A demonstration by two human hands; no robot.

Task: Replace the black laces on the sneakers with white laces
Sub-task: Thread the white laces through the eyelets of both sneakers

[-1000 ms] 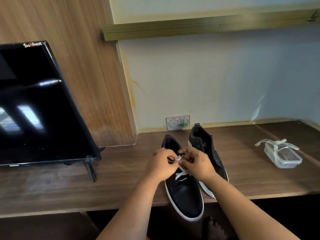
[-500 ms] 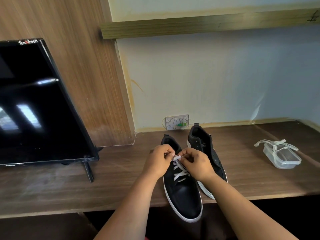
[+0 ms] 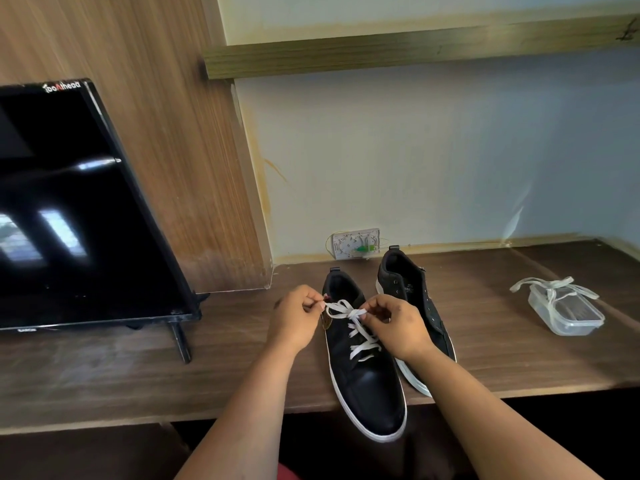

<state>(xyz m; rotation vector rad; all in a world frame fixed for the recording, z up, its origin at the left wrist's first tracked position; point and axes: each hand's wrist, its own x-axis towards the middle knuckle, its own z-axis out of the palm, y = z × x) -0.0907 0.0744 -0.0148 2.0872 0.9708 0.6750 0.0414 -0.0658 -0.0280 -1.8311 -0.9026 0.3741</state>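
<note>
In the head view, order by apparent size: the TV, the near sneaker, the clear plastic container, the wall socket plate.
1. TV, though cut off at the left edge.
2. Near sneaker.
3. Clear plastic container.
4. Wall socket plate.

The sneaker's nearness inflates it.

On the surface [image 3: 104,382], the laced sneaker [image 3: 367,386] sits centre; the second sneaker [image 3: 412,296] at 1 o'clock, container [image 3: 568,313] at 3, television [image 3: 69,209] at 9.
</note>
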